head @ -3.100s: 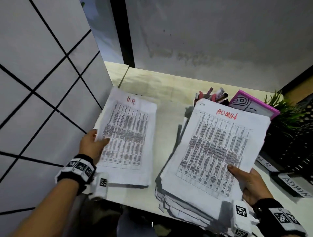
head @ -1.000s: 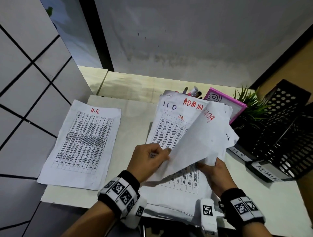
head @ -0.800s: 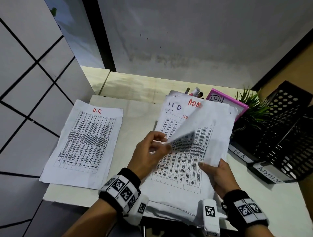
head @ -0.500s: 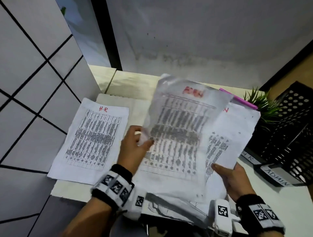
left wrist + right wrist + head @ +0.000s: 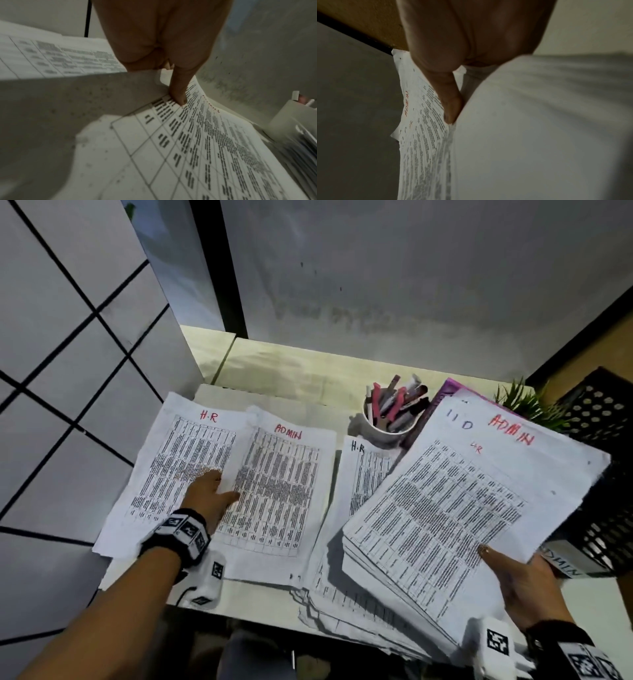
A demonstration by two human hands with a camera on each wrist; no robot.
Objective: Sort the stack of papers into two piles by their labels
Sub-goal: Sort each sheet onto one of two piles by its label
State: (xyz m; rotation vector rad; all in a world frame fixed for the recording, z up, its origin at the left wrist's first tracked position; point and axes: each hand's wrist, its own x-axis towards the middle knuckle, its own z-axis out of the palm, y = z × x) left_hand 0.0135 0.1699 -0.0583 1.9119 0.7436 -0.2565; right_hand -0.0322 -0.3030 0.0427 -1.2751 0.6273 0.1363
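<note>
My head view is brightest on the desk (image 5: 291, 371) strip at centre and dim along the bottom. The wall tiles (image 5: 68, 354) bow at left. The stack of papers (image 5: 445, 508) gripped in my right hand (image 5: 524, 590) throws a shadow at lower centre. Both wrist views are dim and grainy. The ADMIN sheet (image 5: 171, 148) pinched in my left hand (image 5: 163, 33) blurs toward the frame's edges.

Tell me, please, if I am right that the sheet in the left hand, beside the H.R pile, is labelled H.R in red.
The label is wrong: the head view shows the sheet in the left hand, beside the H.R pile, labelled ADMIN in red.
</note>
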